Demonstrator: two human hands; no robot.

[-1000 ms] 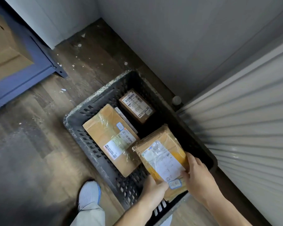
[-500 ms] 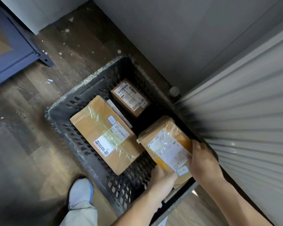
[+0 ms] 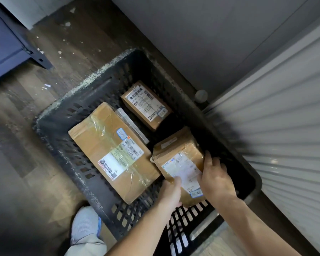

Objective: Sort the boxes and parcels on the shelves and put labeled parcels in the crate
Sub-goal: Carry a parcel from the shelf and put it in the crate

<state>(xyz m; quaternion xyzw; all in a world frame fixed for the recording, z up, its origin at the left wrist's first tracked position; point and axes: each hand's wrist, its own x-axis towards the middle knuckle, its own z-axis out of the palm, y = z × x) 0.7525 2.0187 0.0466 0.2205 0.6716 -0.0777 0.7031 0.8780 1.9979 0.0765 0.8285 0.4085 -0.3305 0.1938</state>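
Parcel [image 3: 175, 150] was held inside the crate [image 3: 76, 91], at its near-right part, tilted, label side up. It was gripped by both hands.
- Left hand [image 3: 171, 194]: closed on the parcel's near-left edge, thumb laid across the label, fingers hidden underneath.
- Right hand [image 3: 216, 180]: fingers curled over the parcel's right edge, reaching in over the crate's near rim.

Whether the parcel was seated on the crate bottom could not be told.

Crate contents:
- Large box [image 3: 109, 150] was laid flat along the left wall, label up. Its right edge was just beside the parcel's left edge, and contact could not be told.
- Small box [image 3: 146, 106] was at the far middle, label up, apart from the parcel by a dark gap.
- A flat grey strip [image 3: 131, 126] was seen between the large and small boxes.

Open room: bare dark bottom was seen along the right wall, from the right hand to the far-right corner.

Outside the crate: a roller shutter [image 3: 275, 126] was close along the right rim, a grey wall [image 3: 192, 34] behind the far rim, and a round stopper [image 3: 201, 95] by the far-right corner. A blue shelf frame [image 3: 6, 47] was well apart to the far left, and a shoe [image 3: 85, 224] on the floor [image 3: 35, 163] just off the near-left corner.
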